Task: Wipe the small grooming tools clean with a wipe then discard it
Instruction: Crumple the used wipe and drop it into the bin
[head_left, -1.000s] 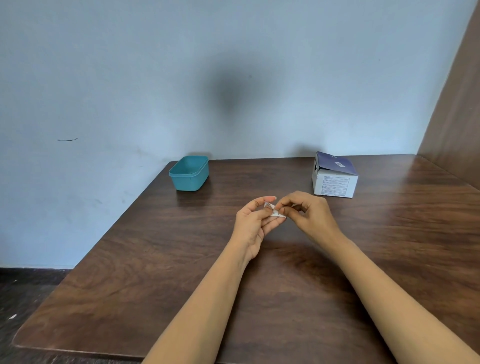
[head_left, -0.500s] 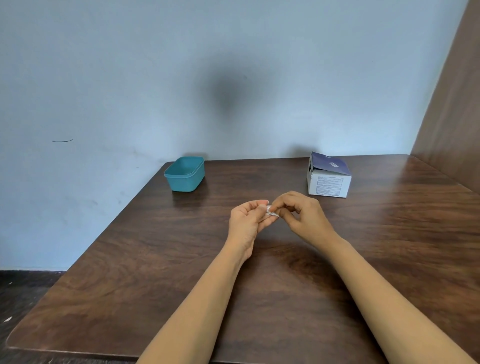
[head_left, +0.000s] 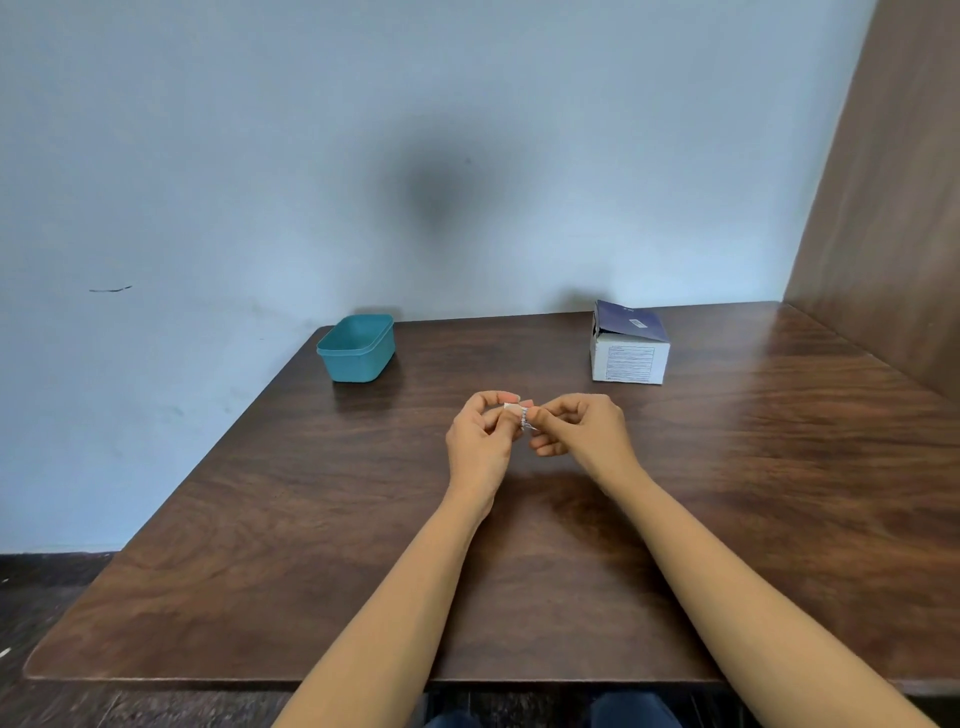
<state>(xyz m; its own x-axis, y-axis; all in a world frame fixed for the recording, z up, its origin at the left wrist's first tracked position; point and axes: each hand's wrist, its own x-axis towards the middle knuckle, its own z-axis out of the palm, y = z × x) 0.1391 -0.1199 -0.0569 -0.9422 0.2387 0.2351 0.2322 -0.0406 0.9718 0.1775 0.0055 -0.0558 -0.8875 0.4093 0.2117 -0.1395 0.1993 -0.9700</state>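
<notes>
Both hands meet above the middle of the brown table (head_left: 311, 545). My left hand (head_left: 483, 441) and my right hand (head_left: 582, 431) each pinch one side of a small white wipe packet (head_left: 519, 414) held between their fingertips. The packet is tiny and partly covered by the fingers, with a serrated edge showing toward my right hand. A teal plastic tub (head_left: 357, 347) stands at the back left of the table. A white and dark blue carton (head_left: 629, 343) with its lid flap raised stands at the back right. No grooming tools are visible.
A pale blue wall runs behind the table. A brown wooden panel (head_left: 883, 208) closes off the right side. The table's left and near edges drop to a dark floor (head_left: 52, 587). My knees show under the near edge.
The hands have stayed together over the table's middle while the fingers shifted their hold on the packet. The camera view has turned slightly, so tub and carton sit a little further left.
</notes>
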